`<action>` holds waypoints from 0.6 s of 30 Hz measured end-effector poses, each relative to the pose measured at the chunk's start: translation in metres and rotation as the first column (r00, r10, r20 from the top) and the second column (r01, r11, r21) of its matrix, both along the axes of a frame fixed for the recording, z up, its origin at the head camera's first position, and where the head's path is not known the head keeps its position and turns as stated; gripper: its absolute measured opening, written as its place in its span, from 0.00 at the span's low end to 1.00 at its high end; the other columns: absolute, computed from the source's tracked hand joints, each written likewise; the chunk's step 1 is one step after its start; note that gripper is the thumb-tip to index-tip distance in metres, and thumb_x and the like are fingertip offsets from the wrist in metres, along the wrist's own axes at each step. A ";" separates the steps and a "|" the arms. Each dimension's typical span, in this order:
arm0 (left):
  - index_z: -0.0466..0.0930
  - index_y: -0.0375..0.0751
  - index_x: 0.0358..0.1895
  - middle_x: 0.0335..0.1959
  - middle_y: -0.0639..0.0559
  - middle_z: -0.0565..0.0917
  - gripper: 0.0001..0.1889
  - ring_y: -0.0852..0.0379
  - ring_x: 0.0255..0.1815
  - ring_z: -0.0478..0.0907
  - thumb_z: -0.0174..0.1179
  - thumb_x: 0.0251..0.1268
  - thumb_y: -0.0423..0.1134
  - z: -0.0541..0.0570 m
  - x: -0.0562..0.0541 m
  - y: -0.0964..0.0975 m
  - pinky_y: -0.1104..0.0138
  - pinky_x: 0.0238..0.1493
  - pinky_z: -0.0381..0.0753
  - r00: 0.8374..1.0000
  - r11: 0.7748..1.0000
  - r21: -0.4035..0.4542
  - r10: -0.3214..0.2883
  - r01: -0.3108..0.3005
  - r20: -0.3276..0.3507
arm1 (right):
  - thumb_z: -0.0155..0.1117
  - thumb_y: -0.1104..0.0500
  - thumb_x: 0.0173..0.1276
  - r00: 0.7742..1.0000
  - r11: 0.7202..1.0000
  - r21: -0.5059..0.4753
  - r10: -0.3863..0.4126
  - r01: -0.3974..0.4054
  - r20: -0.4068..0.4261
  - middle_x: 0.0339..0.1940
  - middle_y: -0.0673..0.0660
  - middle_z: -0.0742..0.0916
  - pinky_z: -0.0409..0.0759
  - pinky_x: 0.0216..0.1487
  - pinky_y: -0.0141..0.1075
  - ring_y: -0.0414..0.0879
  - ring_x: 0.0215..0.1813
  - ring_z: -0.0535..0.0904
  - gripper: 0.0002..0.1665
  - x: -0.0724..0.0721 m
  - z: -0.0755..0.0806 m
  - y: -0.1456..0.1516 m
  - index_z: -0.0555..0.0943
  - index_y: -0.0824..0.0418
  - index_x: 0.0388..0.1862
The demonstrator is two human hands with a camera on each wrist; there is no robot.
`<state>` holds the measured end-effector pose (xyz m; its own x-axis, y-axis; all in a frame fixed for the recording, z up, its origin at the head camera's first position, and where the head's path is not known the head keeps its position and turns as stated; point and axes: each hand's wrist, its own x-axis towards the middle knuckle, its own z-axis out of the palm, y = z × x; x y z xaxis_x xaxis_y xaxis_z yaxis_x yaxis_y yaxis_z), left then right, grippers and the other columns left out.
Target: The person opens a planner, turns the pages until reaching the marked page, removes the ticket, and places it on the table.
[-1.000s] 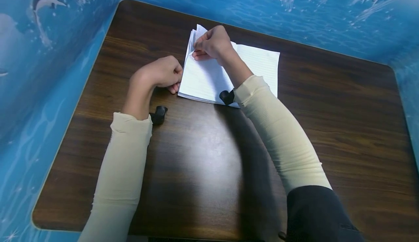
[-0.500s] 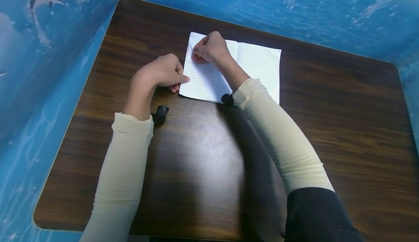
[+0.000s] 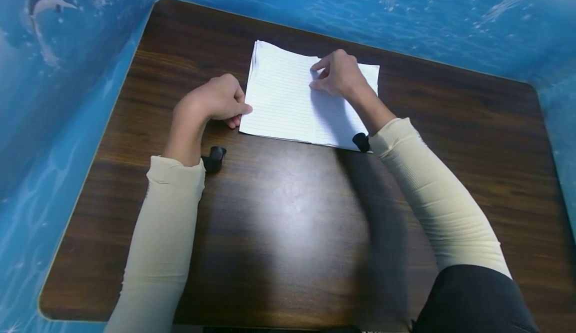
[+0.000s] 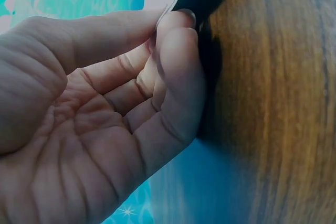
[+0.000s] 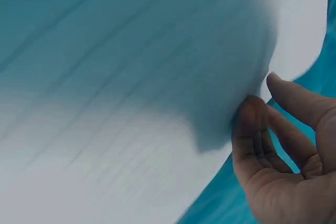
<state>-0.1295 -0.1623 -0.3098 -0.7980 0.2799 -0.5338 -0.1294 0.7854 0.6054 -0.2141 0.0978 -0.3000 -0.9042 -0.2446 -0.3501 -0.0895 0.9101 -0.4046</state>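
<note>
An open notebook (image 3: 281, 93) with white lined pages lies on the table in the head view. At its left edge, my left hand (image 3: 216, 98) pinches the pages, thumb on top and fingers beneath. The left wrist view shows that thumb and the fingertips of my left hand (image 4: 100, 98) meeting on the paper edge. Over the notebook's middle fold is my right hand (image 3: 339, 75), its fingers bent and its thumb apart from them. In the right wrist view, the fingertips of my right hand (image 5: 286, 145) are at the page surface, with nothing seen held between them.
The dark wood-grain table (image 3: 288, 233) extends in front of the notebook and to both sides. Blue walls (image 3: 279, 3) with a sea and dolphin print enclose its back and sides. A small black device (image 3: 214, 158) sits at my left wrist, another (image 3: 361, 142) at my right.
A raised page at the left has come down flat. My right hand has moved right, from the left page to the fold. My left thumb has come onto the page's edge.
</note>
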 end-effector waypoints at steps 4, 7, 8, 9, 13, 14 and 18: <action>0.88 0.34 0.29 0.19 0.49 0.83 0.19 0.54 0.25 0.79 0.58 0.83 0.39 0.000 -0.001 -0.003 0.55 0.48 0.77 1.000 1.000 0.010 -0.007 0.007 0.002 | 0.72 0.56 0.76 0.999 0.999 0.023 -0.042 0.042 -0.010 0.64 0.64 0.89 0.80 0.65 0.45 0.53 0.63 0.84 0.30 -0.002 -0.001 0.040 0.80 0.59 0.74; 0.88 0.33 0.30 0.20 0.49 0.84 0.19 0.54 0.25 0.79 0.59 0.83 0.39 0.000 -0.002 -0.006 0.54 0.48 0.77 1.000 1.000 0.012 -0.016 0.016 -0.003 | 0.71 0.54 0.76 0.996 0.995 0.051 -0.088 0.089 -0.018 0.66 0.65 0.88 0.81 0.56 0.42 0.53 0.59 0.83 0.32 -0.002 -0.004 0.062 0.78 0.58 0.76; 0.88 0.33 0.30 0.20 0.49 0.84 0.19 0.54 0.25 0.79 0.59 0.83 0.39 0.000 -0.002 -0.007 0.54 0.48 0.78 1.000 1.000 0.012 -0.015 0.015 -0.004 | 0.71 0.53 0.76 0.995 0.993 0.062 -0.098 0.099 -0.023 0.67 0.65 0.87 0.80 0.53 0.41 0.53 0.57 0.82 0.32 -0.002 -0.005 0.068 0.78 0.58 0.77; 0.88 0.33 0.31 0.20 0.49 0.84 0.19 0.54 0.26 0.79 0.59 0.83 0.39 0.000 -0.002 -0.008 0.53 0.49 0.78 1.000 1.000 0.013 -0.013 0.013 -0.003 | 0.71 0.52 0.77 0.993 0.991 0.070 -0.112 0.114 -0.023 0.68 0.66 0.87 0.80 0.52 0.40 0.53 0.57 0.82 0.33 -0.001 -0.005 0.073 0.77 0.57 0.77; 0.88 0.31 0.33 0.21 0.49 0.85 0.18 0.55 0.26 0.80 0.59 0.83 0.39 -0.001 -0.002 -0.012 0.53 0.51 0.79 1.000 1.000 0.014 -0.001 0.001 0.004 | 0.69 0.50 0.78 0.990 0.986 0.100 -0.135 0.137 -0.028 0.66 0.67 0.86 0.79 0.50 0.41 0.54 0.57 0.79 0.36 0.002 -0.007 0.089 0.73 0.57 0.80; 0.88 0.31 0.34 0.21 0.49 0.85 0.17 0.55 0.26 0.80 0.59 0.82 0.39 -0.001 -0.002 -0.012 0.53 0.51 0.80 1.000 1.000 0.014 0.002 -0.002 0.007 | 0.69 0.50 0.79 0.990 0.985 0.109 -0.135 0.137 -0.026 0.67 0.67 0.85 0.79 0.51 0.42 0.55 0.57 0.79 0.37 0.003 -0.008 0.091 0.72 0.56 0.82; 0.88 0.30 0.37 0.22 0.48 0.85 0.16 0.55 0.26 0.81 0.59 0.82 0.39 -0.002 -0.001 -0.015 0.56 0.49 0.81 1.000 1.000 0.009 0.017 -0.017 0.016 | 0.66 0.48 0.80 0.989 0.980 0.137 -0.144 0.146 -0.027 0.70 0.68 0.83 0.80 0.59 0.49 0.57 0.62 0.78 0.41 0.005 -0.010 0.098 0.65 0.55 0.85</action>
